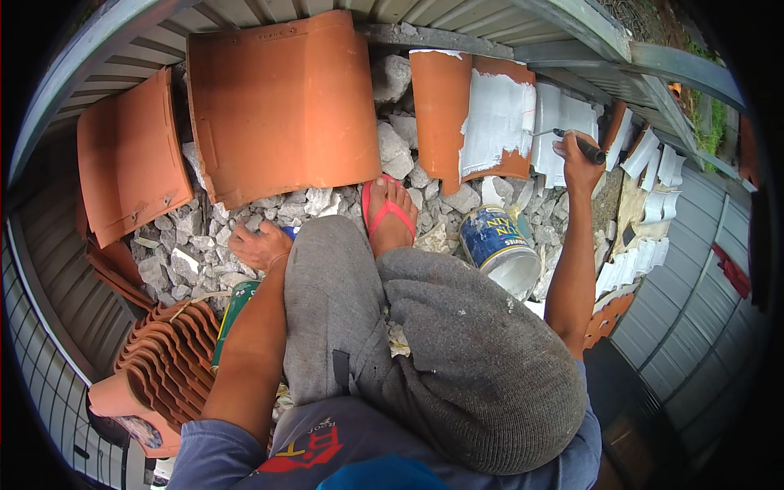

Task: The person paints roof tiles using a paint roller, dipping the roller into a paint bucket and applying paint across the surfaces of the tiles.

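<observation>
In my right hand (581, 167) is a paint roller (590, 149) with a black handle and thin metal rod; its head blends into the white paint. The rod reaches toward the right side of a terracotta roof tile (441, 114), partly coated in white paint (496, 122). Just right of it stands a white-coated tile (563, 122). Over the rubble by my left knee, my left hand (260, 247) hangs with loosely bent fingers and nothing visible in it. A small blue thing (289, 232) shows beside it, mostly hidden.
A blue paint can (500, 249) with a whitish end lies among broken stones (396, 155). Large bare tiles (282, 106) lean at the left. Stacked tiles (167, 351) and a green can (234, 318) are near my left arm. More painted tiles (641, 261) line the right side.
</observation>
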### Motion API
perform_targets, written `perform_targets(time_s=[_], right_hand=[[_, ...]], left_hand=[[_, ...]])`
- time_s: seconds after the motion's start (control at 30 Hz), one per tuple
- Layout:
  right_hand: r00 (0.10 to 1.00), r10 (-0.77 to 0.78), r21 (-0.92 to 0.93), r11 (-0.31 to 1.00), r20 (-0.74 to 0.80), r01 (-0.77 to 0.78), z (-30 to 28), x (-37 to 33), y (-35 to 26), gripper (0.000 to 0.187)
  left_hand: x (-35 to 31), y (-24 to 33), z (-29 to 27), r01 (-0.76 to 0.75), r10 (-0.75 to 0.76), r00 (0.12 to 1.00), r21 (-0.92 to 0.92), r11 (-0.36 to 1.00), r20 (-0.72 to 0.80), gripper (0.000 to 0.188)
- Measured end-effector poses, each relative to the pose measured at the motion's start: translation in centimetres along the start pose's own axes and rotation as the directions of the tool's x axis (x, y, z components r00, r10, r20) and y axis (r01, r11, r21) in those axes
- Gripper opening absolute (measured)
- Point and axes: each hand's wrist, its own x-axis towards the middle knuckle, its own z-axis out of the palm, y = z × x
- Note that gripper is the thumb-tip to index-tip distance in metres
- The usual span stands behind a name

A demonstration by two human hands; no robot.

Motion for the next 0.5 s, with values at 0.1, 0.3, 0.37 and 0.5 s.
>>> perform_targets(time_s=[0.1, 0.3, 0.37, 0.5], right_hand=[[0.994, -0.066, -0.061, 0.996, -0.085, 0.061, 0.1, -0.9, -0.9, 0.021], [0.985, -0.170, -0.043, 0.985, -0.028, 0.169, 1.9, -1.0, -2.0, 0.016], [0.961, -0.274, -0.145, 0.951, 0.026, 0.275, 2.8, 0.3, -1.7, 0.014], [0.895, -0.443, -0.330, 0.837, 0.058, 0.436, 6.9, 0.4, -2.8, 0.013]], left_hand=[[0.1, -0.7, 0.4, -0.014, 0.014, 0.999, 0.004, 1.000, -0.032, 0.048], [0.1, -0.2, 0.2, 0.007, -0.007, 1.000, 0.021, 1.000, -0.001, 0.047], [-0.1, 0.2, 0.2, 0.003, -0.003, 1.000, 0.007, 1.000, -0.002, 0.047], [0.0, -0.1, 0.1, 0.021, -0.021, 1.000, 0.020, 1.000, 0.000, 0.047]])
